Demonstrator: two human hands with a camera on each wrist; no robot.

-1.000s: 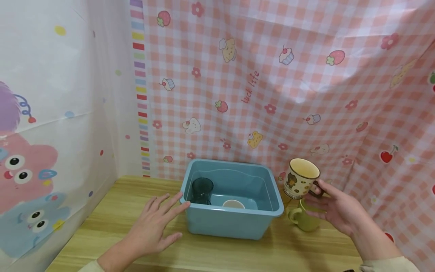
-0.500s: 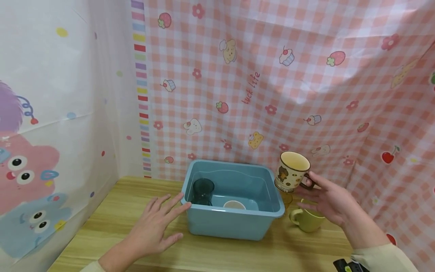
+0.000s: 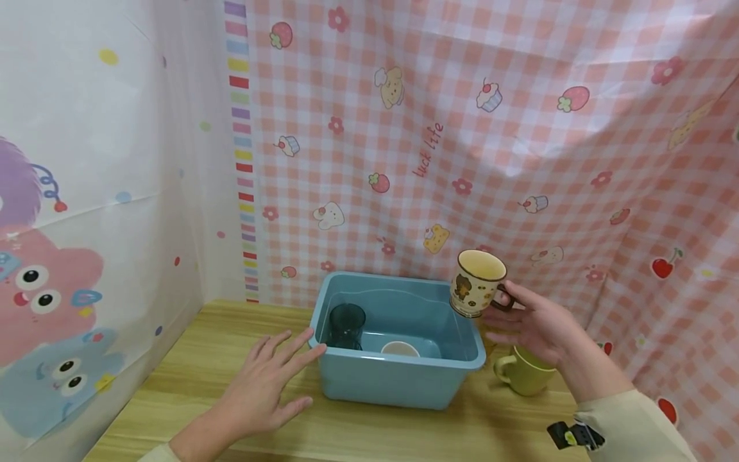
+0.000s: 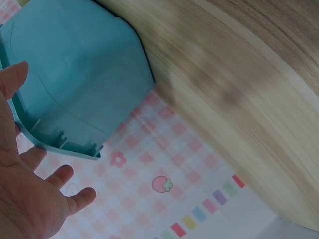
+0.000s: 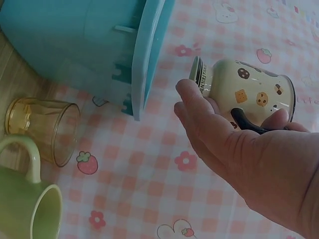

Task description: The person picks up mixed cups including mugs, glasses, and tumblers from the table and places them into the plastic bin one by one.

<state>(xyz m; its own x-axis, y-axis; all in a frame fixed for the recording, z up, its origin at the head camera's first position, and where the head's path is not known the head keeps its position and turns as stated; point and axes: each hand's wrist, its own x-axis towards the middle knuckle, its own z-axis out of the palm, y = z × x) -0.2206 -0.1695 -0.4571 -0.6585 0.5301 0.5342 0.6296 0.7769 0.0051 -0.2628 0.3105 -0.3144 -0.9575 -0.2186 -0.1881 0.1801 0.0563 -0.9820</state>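
Note:
A cream mug [image 3: 476, 285] with bear and cookie prints hangs in the air over the right end of the blue plastic bin [image 3: 387, 382]. My right hand [image 3: 537, 324] grips it by its dark brown handle; the right wrist view shows the mug [image 5: 249, 89] upper right of the bin rim. With fingers spread, my left hand [image 3: 262, 385] touches the bin's left rim at the fingertips. Inside the bin, a dark glass cup [image 3: 346, 323] stands at the left and a white round rim [image 3: 400, 348] shows near the front wall.
To the right of the bin a green mug [image 3: 525, 372] stands on the wooden table [image 3: 277, 443]. An amber glass [image 5: 45, 124] is beside it, mostly hidden in the head view. A pink checked cloth [image 3: 404, 128] hangs behind.
My right hand has carried the cream mug left and slightly up, from beside the bin to over its right end. The left hand has stayed at the rim.

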